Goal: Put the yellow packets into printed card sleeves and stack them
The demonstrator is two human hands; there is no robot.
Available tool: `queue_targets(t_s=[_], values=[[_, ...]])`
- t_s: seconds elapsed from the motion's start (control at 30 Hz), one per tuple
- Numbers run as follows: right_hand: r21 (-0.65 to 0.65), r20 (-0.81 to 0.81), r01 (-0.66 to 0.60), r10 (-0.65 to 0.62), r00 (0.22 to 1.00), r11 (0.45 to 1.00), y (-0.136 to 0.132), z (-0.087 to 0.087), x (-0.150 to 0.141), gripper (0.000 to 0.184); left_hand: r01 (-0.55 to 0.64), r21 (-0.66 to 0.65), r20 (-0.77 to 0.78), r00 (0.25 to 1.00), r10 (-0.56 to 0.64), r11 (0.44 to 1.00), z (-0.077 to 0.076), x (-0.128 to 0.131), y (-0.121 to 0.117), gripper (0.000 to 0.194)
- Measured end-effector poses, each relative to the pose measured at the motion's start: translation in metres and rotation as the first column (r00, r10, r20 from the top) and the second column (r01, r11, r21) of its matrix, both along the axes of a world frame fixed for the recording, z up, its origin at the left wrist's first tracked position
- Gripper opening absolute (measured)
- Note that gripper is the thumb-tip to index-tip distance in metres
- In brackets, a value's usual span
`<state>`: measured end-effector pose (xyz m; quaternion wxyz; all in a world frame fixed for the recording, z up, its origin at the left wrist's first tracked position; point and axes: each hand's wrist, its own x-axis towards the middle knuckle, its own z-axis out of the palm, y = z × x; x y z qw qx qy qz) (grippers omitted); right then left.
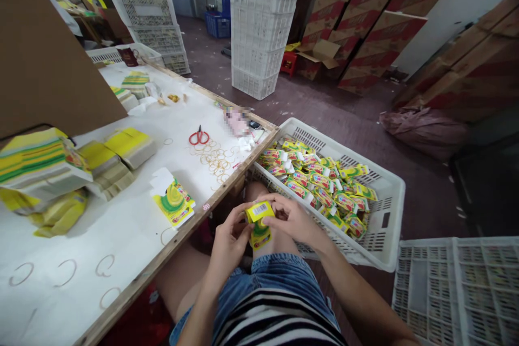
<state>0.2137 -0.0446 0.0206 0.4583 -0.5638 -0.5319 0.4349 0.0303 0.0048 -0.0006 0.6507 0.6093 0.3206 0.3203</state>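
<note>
A small yellow and green carton (259,227) with a barcode on its top face is held between both hands over my lap. My left hand (231,240) pinches its left side, and my right hand (290,219) grips its right side with the thumb on the front. On the table to the left lies a small stack of flat printed cartons (174,203) with white flaps. At my right, a white plastic crate (389,227) holds many folded yellow cartons (324,184) heaped together.
The white table (121,227) has a wooden edge. On it lie red-handled scissors (199,136), scattered rubber bands (213,157), and bundled flat cartons (44,165). Stacked white crates (261,27) stand behind, cardboard boxes (377,21) at the back right, another crate (458,286) at lower right.
</note>
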Motion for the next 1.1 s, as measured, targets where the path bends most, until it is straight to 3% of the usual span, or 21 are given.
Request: queue_targets(t_s=[0.1,0.23,0.33,0.47,0.63,0.7,0.77,0.8,0.87,0.9,0.93,1.0,1.1], values=[[-0.056,0.129,0.057,-0.050,0.990,0.997,0.002,0.000,-0.007,0.031,0.051,0.015,-0.024,0.998,-0.051,0.999,0.001,0.002,-0.002,0.036],[-0.013,0.282,0.150,-0.140,0.949,0.989,0.005,-0.005,-0.012,0.029,0.041,-0.055,0.025,0.999,-0.040,0.998,0.004,0.003,-0.001,0.038],[0.014,0.227,0.141,-0.140,0.964,0.990,0.003,-0.009,-0.012,0.033,0.013,-0.143,0.102,0.995,0.002,0.990,0.007,0.001,0.001,0.042],[0.140,0.139,0.192,-0.211,0.968,0.971,0.000,-0.011,-0.011,0.021,0.054,-0.226,0.147,0.989,-0.020,0.973,0.007,0.000,0.002,0.041],[0.142,-0.040,0.215,-0.211,0.977,0.966,-0.004,-0.012,-0.016,0.020,0.055,-0.202,0.185,0.983,-0.017,0.978,0.005,0.011,-0.006,0.036],[0.186,0.013,0.249,-0.255,0.967,0.951,-0.007,-0.009,-0.010,0.017,0.047,-0.149,0.168,0.986,-0.022,0.988,0.005,0.013,-0.007,0.036],[0.339,0.162,0.397,-0.468,0.869,0.853,-0.012,-0.004,0.007,0.017,-0.047,-0.001,0.091,0.995,0.047,0.999,0.006,0.009,-0.003,0.038],[0.439,0.239,0.477,-0.611,0.755,0.761,-0.013,-0.001,0.018,0.018,-0.134,0.108,0.035,0.991,0.131,0.985,0.007,0.002,0.002,0.040],[0.609,0.326,0.564,-0.824,0.463,0.558,-0.011,0.003,0.039,0.019,-0.342,0.365,-0.090,0.913,0.398,0.866,0.007,-0.016,0.016,0.045],[0.645,0.351,0.563,-0.855,0.383,0.517,-0.007,0.003,0.046,0.020,-0.418,0.467,-0.143,0.834,0.533,0.779,0.006,-0.028,0.024,0.047],[0.649,0.370,0.552,-0.851,0.372,0.524,0.000,0.002,0.048,0.021,-0.457,0.546,-0.200,0.742,0.640,0.702,0.004,-0.039,0.032,0.049],[0.587,0.380,0.505,-0.766,0.519,0.633,0.020,-0.006,0.035,0.021,-0.434,0.623,-0.345,0.593,0.727,0.650,-0.001,-0.057,0.045,0.055],[0.408,0.323,0.393,-0.533,0.782,0.824,0.059,-0.021,-0.027,0.014,-0.359,0.585,-0.499,0.547,0.672,0.727,-0.009,-0.068,0.053,0.058]])
